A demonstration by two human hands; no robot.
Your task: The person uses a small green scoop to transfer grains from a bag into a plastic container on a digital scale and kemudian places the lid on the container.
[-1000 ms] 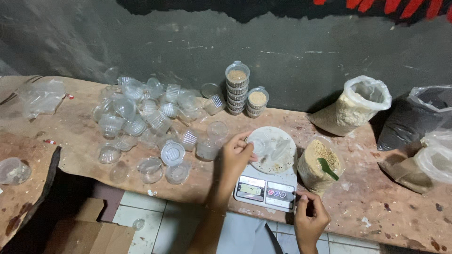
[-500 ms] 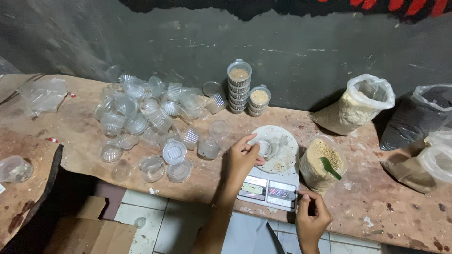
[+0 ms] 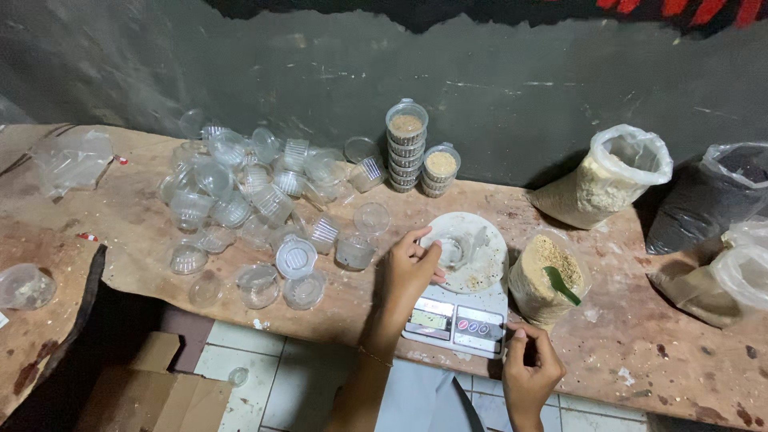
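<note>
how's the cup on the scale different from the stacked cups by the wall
The cup on the scale looks empty and open, without a lid; the stacked cups hold a tan grainy fill and look lidded. The cup on the scale stands alone on the white pan, with the left hand at it; the stacked cups stand piled on the wooden bench, untouched. Both are small, round and clear plastic.
</note>
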